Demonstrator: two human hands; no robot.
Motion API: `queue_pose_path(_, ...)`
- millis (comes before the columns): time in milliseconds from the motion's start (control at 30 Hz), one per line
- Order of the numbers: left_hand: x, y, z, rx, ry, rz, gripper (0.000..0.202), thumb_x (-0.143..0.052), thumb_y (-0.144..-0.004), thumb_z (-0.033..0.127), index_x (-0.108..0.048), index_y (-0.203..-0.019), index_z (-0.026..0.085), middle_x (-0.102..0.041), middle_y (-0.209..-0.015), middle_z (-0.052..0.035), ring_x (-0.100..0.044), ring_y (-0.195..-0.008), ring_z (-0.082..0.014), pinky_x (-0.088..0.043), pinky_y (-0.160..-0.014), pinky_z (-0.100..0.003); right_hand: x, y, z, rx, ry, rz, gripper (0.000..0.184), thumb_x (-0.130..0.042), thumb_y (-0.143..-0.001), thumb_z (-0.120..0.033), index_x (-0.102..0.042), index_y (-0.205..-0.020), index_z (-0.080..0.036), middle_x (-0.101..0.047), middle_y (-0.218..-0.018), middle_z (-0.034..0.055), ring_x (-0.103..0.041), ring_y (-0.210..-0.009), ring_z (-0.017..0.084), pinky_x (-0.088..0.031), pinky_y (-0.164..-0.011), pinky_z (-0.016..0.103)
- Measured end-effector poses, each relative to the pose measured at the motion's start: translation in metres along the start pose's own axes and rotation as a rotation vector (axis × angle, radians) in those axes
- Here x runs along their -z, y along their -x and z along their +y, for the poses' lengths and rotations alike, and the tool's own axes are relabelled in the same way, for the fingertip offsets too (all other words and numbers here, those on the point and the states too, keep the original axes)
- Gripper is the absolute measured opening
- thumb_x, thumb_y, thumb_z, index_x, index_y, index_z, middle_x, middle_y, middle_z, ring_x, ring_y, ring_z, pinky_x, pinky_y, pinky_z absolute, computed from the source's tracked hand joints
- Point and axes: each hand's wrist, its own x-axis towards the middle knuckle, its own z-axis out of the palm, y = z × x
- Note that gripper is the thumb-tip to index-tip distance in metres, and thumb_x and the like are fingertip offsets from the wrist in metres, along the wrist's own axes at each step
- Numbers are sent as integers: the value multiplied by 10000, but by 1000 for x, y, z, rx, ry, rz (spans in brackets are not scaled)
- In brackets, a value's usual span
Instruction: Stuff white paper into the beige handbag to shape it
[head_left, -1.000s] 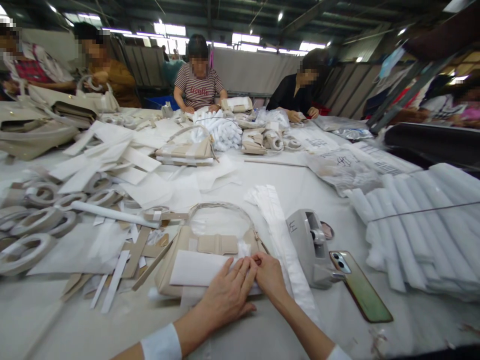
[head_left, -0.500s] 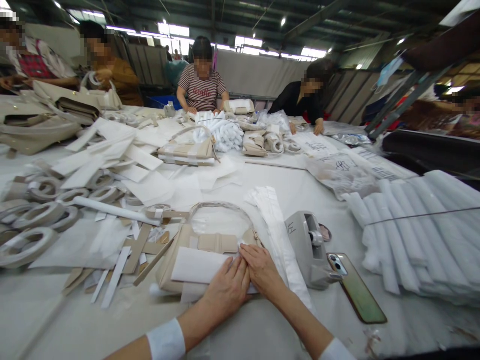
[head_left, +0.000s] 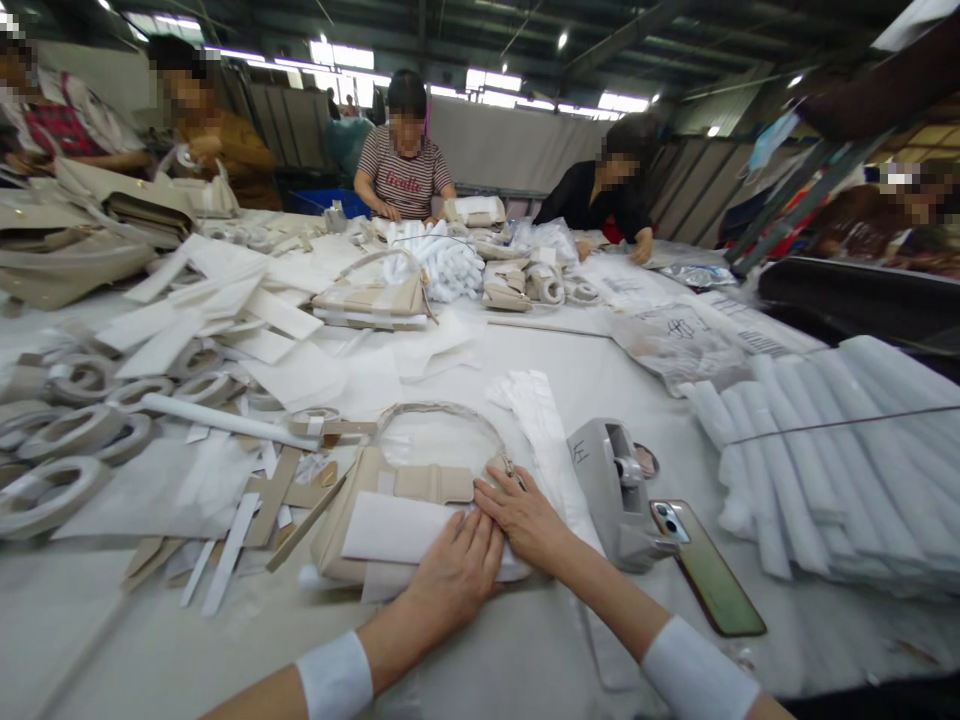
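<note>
A beige handbag (head_left: pixel 420 487) with a wrapped loop handle lies flat on the white table (head_left: pixel 525 350) in front of me. A white sheet of paper (head_left: pixel 390 530) covers its lower front. My left hand (head_left: pixel 454 570) rests flat on the right end of that paper, fingers stretched out. My right hand (head_left: pixel 525 520) lies beside it on the bag's right edge, fingers extended and pressing on the paper there. The two hands touch each other.
A grey tape dispenser (head_left: pixel 619 495) and a phone (head_left: pixel 705 565) sit right of the bag. White paper rolls (head_left: pixel 825 460) pile at the right. Strap coils (head_left: pixel 67 440), paper strips and another bag (head_left: pixel 371 300) lie left and beyond. Several people work at the far side.
Both hands slid a little up the bag's right side; my right hand moved up and now reaches the edge by the handle's end. The view shifted slightly.
</note>
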Motion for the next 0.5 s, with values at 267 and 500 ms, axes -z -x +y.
queue_pose_path(267, -2, 1, 2, 3, -30, -4, 591, -509, -893, 499, -450, -1299, 74, -516, -1323, -198, -497, -1206, -307, -375, -1018, -435, -32, 8, 5, -231, -366, 525, 490, -307, -837, -57, -546, -1241, -199, -629, -1222, 106, -533, -1194, 201, -402, -1015, 445)
queue_pose_path(500, -9, 1, 5, 21, -77, 80, 451, -433, -935, 338, -471, -1277, 46, -545, -1290, -208, -504, -1205, -294, -355, -1028, -428, -16, 17, -17, -46, -236, 290, 428, -349, -841, -91, -562, -1204, -167, -623, -1242, 99, -463, -1268, 249, -285, -1081, 521)
